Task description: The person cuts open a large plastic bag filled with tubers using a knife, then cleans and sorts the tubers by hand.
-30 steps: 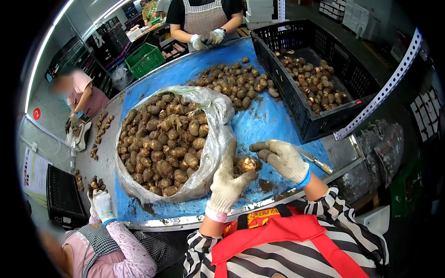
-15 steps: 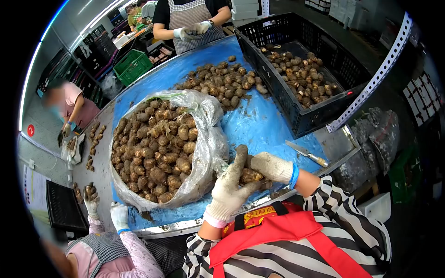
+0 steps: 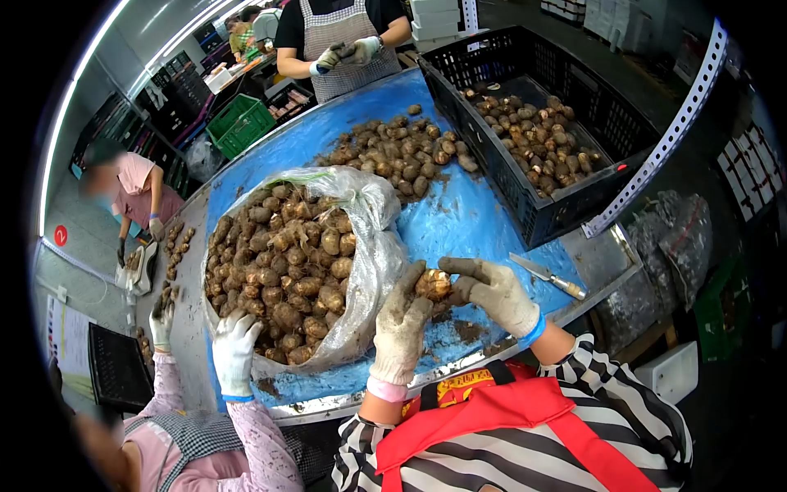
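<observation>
Loosened wrap: my left hand (image 3: pixel 400 330) and right hand (image 3: pixel 502 302) now pinch root (image 3: pixel 433 284) between fingers, above tabletop (image 3: pixel 459 215), beside bag (image 3: pixel 379 234). Pale patch showing, so surface checkable. Knife (image 3: pixel 553 279) lies apart.

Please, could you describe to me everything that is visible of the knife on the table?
The knife lies flat on the dirt-marked blue sheet, just beyond the right hand and apart from it. Its slim, greyish blade looks like metal, narrowing to a tip that points left and away from the wearer. The light brown handle looks wooden and points right, toward the table's near edge. No hand touches it. Fine marks on the blade are too small to tell.
</observation>
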Motion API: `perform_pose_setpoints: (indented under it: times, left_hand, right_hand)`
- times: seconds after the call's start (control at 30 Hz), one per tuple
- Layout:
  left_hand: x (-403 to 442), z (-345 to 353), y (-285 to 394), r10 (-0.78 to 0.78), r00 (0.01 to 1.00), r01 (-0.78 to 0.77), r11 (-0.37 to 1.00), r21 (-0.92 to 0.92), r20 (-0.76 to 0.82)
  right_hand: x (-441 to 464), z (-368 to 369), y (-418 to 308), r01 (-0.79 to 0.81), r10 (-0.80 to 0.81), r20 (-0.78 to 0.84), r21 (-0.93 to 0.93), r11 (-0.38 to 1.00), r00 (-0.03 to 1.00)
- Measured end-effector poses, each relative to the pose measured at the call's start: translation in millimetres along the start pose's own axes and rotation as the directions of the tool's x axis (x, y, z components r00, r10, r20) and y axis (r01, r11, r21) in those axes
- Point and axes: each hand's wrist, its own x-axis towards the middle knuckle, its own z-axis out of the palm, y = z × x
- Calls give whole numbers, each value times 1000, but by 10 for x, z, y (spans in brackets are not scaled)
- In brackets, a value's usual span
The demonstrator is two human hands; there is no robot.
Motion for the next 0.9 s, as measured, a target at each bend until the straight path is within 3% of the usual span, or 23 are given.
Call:
perform_pose_setpoints:
  times: [0.03,0.1,0.17,0.2,0.27,0.33,0.5,0.53,0.6,0.63,0.7,0.77,0.87,0.9]
  left_hand:
    - [-3,-25,31,-19,1000,19,997,78,5]
    - [1,-13,81,-18,1000,13,974,228,19]
    - [7,-31,99,-41,998,25,938,345,38]
    - [5,-39,106,-51,998,30,915,401,42]
    - [3,-82,-95,-84,996,83,995,60,16]
    - [-27,-11,-107,-54,998,64,962,-266,45]
    - [78,-57,-184,-72,997,52,875,-482,-23]
    - [94,-34,-98,-61,998,45,830,-555,-9]
    - [130,-110,-94,28,1000,-31,847,-531,-14]
    - [129,-142,-52,45,998,-9,844,-536,54]
    - [141,-145,-121,46,999,-29,895,-445,28]
    - [144,-9,-112,61,997,-75,947,-312,-53]
    - [37,-15,-32,22,998,-13,991,135,-64]
    - [7,5,20,35,996,-24,990,138,-79]
  right_hand:
    - [4,43,75,75,-74,-23,53,996,997]
    - [18,59,49,215,-225,7,-331,919,974]
    - [24,22,2,269,-293,83,-678,684,953]
    - [52,13,40,377,-406,121,-668,641,906]
    - [148,7,151,577,-611,201,-633,516,766]
    - [153,133,173,613,-610,200,-513,602,767]
    - [117,32,258,508,-479,169,-335,794,861]
    - [114,-90,337,399,-364,166,-297,868,916]
    - [149,-313,517,150,-113,170,-226,963,979]
    - [44,-222,202,0,19,92,-205,979,996]
    - [54,-106,-4,121,-110,52,-527,841,993]
    - [100,-26,-104,243,-267,99,-770,590,959]
    - [193,-1,-212,167,-57,157,-917,363,986]
    - [190,12,-236,170,-23,176,-901,399,984]
